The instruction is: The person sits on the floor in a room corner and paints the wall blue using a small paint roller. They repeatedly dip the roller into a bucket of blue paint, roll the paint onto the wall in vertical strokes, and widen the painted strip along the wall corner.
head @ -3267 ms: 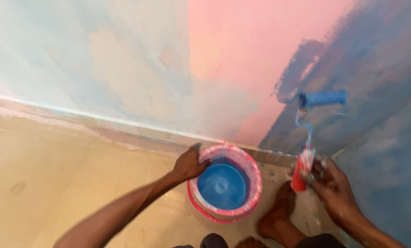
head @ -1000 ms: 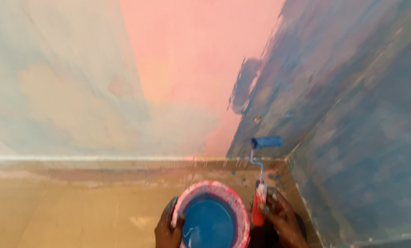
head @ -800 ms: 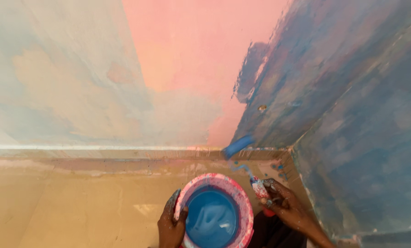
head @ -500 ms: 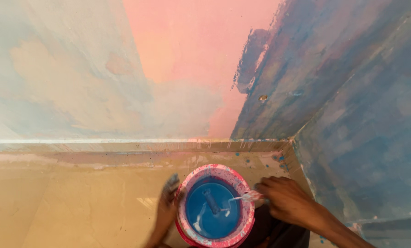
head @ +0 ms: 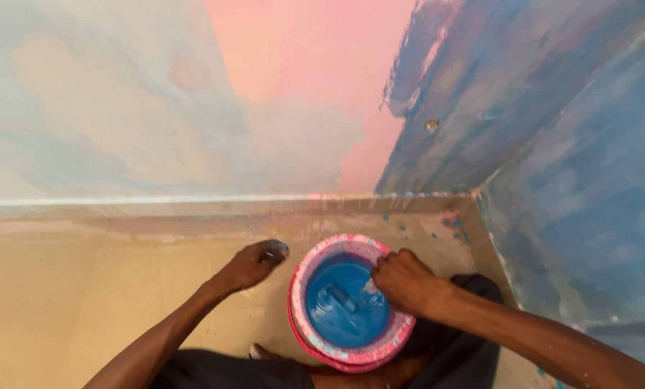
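Observation:
A pink-rimmed bucket (head: 301, 277) of blue paint stands on the floor between my knees. My right hand (head: 407, 282) reaches over its right rim, shut on the handle of a paint roller whose head (head: 340, 300) lies sunk in the blue paint. My left hand (head: 254, 264) rests on the floor just left of the bucket, fingers loosely apart, paint on the fingertips, holding nothing.
A wall corner rises ahead: the left wall (head: 157, 108) is pale blue and pink, the right wall (head: 553, 144) is rolled dark blue. A paint-spattered skirting ledge (head: 193, 209) runs along the base. Tan floor (head: 63, 302) stretches left. My dark trousers (head: 466, 346) sit below.
My right hand brought the roller down from the wall base and dipped its head into the paint. My left hand let go of the bucket rim and moved to the floor.

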